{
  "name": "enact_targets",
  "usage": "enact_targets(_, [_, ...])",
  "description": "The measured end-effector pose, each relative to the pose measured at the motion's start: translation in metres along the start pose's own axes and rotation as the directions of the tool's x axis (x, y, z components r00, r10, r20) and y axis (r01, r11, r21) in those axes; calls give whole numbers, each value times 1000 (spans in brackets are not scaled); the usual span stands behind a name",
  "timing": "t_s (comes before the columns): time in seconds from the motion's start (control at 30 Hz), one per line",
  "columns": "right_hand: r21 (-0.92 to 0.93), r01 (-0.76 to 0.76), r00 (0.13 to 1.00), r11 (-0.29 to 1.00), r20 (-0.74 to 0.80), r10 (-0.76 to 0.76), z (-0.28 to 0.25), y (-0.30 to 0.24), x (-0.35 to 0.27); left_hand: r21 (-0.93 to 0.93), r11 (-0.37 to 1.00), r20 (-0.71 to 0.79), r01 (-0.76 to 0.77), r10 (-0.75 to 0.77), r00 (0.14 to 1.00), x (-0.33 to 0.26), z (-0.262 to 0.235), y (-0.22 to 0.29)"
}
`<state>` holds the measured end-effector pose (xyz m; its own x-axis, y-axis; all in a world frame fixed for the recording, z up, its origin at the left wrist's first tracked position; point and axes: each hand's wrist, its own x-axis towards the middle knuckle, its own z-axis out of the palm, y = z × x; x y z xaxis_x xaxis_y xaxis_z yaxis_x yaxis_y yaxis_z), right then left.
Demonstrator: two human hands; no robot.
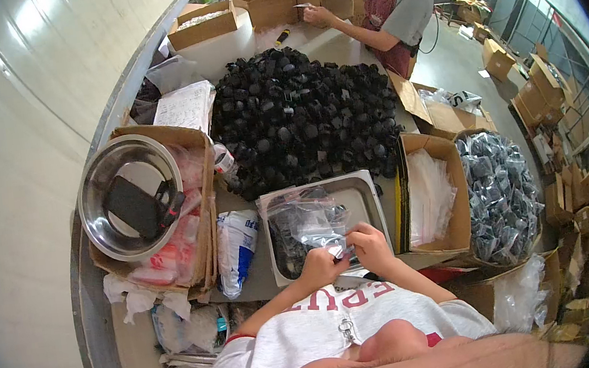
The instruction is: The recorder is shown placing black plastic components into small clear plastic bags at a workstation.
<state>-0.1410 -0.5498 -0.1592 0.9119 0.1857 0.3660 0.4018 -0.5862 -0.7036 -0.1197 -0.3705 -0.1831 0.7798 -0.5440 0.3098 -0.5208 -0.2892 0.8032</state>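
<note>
Both hands pinch one small clear bag [332, 247] at tray's [368, 188] near edge: left hand [317, 262] grips its left end, right hand [369, 242] its right; long axis left-right.

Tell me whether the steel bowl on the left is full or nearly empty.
Nearly empty: the steel bowl holds only one flat black object, with bare metal around it.
</note>
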Motion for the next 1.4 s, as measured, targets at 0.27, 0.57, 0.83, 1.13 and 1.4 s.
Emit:
enact_targets(0.27, [-143, 180, 968, 973, 204, -149, 8, -12, 8, 149, 951, -377, 270, -198, 905, 27, -39, -11])
enact_targets(0.57, [-98, -293, 948, 951, 99, 302, -39, 148, 118, -211, 976, -11, 46, -50, 999, 29, -74, -6])
enact_targets(0.83, [-683, -472, 740, 558, 38, 672, -48, 225, 134, -404, 895, 37, 187, -188, 981, 20, -70, -4])
enact_targets(1.13, [138, -373, 906, 917, -157, 392, -70, 73, 144, -226, 932, 59, 283, -277, 959, 44, -100, 0])
enact_targets(1.4, [432, -59, 992, 900, 129, 4, -32, 4, 90, -160, 956, 143, 248, -226, 964, 59, -50, -14])
